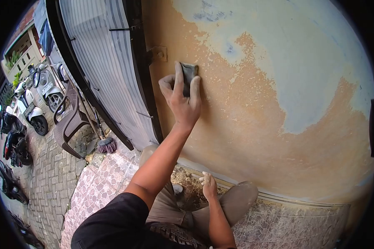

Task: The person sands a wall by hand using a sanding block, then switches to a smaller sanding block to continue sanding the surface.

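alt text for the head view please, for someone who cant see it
A person's left hand holds a dark block against a wall patchy with orange and pale blue; the right hand is lower, near the legs. A chair and motorbikes stand left.

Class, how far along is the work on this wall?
Looks done: the lower wall, mostly orange-brown. In hand: the left hand holds a dark block against the wall near the dark frame. Probably left: the large pale patch higher up, with ragged edges.
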`<move>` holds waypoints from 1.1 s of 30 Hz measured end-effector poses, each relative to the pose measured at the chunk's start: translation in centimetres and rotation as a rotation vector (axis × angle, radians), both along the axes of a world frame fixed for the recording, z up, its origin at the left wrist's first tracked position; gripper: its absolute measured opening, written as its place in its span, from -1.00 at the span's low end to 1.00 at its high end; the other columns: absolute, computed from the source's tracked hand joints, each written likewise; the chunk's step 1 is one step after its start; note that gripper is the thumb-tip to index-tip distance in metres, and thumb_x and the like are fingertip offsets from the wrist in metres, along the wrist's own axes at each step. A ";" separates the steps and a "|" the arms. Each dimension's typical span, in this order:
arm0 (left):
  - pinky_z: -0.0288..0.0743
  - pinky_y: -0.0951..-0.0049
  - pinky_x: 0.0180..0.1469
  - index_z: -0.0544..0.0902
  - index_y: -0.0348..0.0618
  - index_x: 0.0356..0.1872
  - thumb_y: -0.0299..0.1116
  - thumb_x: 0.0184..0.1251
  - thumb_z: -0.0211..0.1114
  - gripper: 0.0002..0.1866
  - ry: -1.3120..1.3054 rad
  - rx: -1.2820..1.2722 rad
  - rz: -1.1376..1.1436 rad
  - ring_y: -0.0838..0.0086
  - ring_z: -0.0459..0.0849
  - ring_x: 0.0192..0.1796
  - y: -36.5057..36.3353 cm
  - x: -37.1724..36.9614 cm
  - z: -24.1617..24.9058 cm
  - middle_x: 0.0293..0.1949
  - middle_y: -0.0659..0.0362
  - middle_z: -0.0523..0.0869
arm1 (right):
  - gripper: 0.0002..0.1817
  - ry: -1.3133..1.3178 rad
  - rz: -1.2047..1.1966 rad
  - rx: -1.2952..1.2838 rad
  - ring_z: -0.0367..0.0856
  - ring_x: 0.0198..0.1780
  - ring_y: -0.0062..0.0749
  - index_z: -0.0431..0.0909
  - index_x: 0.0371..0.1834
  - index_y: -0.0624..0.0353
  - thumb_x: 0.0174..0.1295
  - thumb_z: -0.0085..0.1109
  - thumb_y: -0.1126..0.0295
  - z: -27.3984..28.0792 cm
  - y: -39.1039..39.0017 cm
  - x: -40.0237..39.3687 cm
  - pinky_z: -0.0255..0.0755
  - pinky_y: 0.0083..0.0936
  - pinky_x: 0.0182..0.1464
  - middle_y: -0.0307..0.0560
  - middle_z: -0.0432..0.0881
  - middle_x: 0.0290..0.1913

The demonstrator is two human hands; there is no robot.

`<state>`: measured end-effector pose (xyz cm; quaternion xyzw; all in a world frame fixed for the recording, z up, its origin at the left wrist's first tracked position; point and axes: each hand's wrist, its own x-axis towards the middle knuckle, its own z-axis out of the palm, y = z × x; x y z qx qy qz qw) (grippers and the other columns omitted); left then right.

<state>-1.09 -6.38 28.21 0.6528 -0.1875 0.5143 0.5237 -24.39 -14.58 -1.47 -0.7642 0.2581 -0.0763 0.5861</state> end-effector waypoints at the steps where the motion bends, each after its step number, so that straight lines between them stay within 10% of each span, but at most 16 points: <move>1: 0.34 0.29 -0.02 0.50 -0.24 0.37 -0.34 0.25 0.48 -0.35 -0.035 0.000 -0.011 0.24 0.41 -0.13 -0.3 0.0 -2.8 -0.19 0.04 0.45 | -0.42 -0.006 0.002 0.006 0.52 -0.33 -0.47 0.55 0.19 0.27 0.58 -0.24 -0.04 0.2 0.1 0.1 0.45 -0.45 -0.17 -0.11 0.69 -0.22; 5: 0.40 0.29 0.01 0.61 -0.24 0.26 -0.36 0.15 0.53 -0.40 0.085 0.123 -0.081 0.24 0.47 -0.06 0.9 -1.6 -12.3 -0.15 0.07 0.54 | -0.44 0.027 -0.027 -0.018 0.52 -0.33 -0.48 0.56 0.17 0.26 0.58 -0.22 -0.02 -0.2 -0.3 0.0 0.45 -0.45 -0.17 -0.13 0.69 -0.23; 13: 0.34 0.38 0.06 0.50 -0.32 0.34 -0.44 0.29 0.43 -0.40 -0.046 -0.072 -0.065 0.30 0.42 -0.06 0.0 0.7 0.8 -0.12 0.04 0.47 | -0.47 0.004 0.034 -0.028 0.52 -0.32 -0.48 0.55 0.17 0.26 0.59 -0.22 0.02 -0.5 0.2 0.1 0.45 -0.46 -0.17 -0.13 0.70 -0.23; 20: 0.39 0.27 -0.02 0.61 -0.17 0.26 -0.42 0.11 0.55 -0.38 0.121 0.199 -0.076 0.23 0.47 -0.10 0.9 -4.0 -13.0 -0.15 0.04 0.52 | -0.49 -0.003 0.005 -0.057 0.53 -0.35 -0.45 0.57 0.15 0.26 0.58 -0.19 0.04 0.1 0.1 -0.1 0.47 -0.45 -0.18 -0.10 0.72 -0.25; 23: 0.40 0.24 0.00 0.65 -0.20 0.21 -0.45 0.08 0.54 -0.42 0.159 0.106 -0.134 0.21 0.50 -0.11 0.8 -3.8 -10.8 -0.19 0.04 0.55 | -0.43 0.068 0.043 -0.068 0.71 -0.07 -0.09 0.57 0.15 0.12 0.53 -0.23 -0.11 -0.7 0.3 -0.1 0.50 -0.24 0.04 -0.03 0.77 -0.12; 29: 0.37 0.45 0.03 0.53 -0.32 0.32 -0.50 0.24 0.45 -0.42 -0.066 -0.019 -0.129 0.35 0.45 -0.07 -0.4 -1.1 1.5 -0.16 0.10 0.47 | -0.45 0.103 0.016 -0.050 0.70 -0.01 -0.01 0.58 0.09 0.14 0.52 -0.21 -0.09 -1.5 -0.2 0.1 0.48 -0.21 0.08 0.01 0.77 -0.12; 33: 0.36 0.41 -0.02 0.54 -0.30 0.32 -0.49 0.21 0.48 -0.39 -0.001 0.055 -0.077 0.35 0.44 -0.11 -0.7 -1.9 -2.2 -0.15 0.09 0.49 | -0.45 0.078 0.000 -0.031 0.68 0.00 0.06 0.58 0.07 0.15 0.52 -0.21 -0.09 -0.5 0.0 -0.1 0.47 -0.18 0.09 0.06 0.76 -0.12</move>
